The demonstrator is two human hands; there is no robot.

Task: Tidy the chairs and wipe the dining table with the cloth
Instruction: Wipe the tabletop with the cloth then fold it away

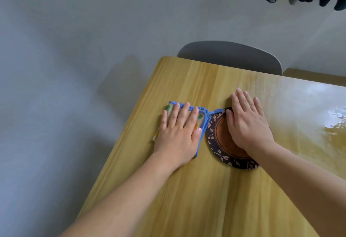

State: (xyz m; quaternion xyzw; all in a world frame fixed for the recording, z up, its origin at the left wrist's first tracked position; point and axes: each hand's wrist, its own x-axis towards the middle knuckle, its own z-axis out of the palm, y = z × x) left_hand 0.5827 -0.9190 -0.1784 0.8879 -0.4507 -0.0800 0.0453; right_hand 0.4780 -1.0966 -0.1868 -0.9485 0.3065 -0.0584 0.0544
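- Cloth [200, 117]: a folded, blue-edged cloth lies flat on the wooden bench [187, 190] near its left edge. This is the wiping tool; keep it folded so that the pad stays thick and even under the palm.
- Left hand [177, 133]: the grip is open, with fingers straight and spread, pressing the cloth down on the bench. Nothing is pinched. Hold the palm flat and spread the load across all the fingers, so that the whole pad keeps contact and no corner rolls under.
- Stroke advice: work in straight, overlapping passes along the grain. Judged from the present layout, the strip by the left edge is the nearest area to cover; slow down at the edge so that the cloth does not slide off.
- Round mat [224, 139]: a dark, leaf-patterned mat with a brown centre lies just beside the cloth; a blue corner of the cloth touches its rim.
- Right hand [249, 122]: the grip is open, with the palm resting flat on the mat and the fingertips reaching past it onto the bench. Use this hand to steady or shift the mat so that the surface beneath can be wiped.
- Chair [230, 56]: a grey chair stands at the far edge of the bench, its back close against it.
- Far right: the surface shows a glossy sheen; whether it is wet cannot be told.
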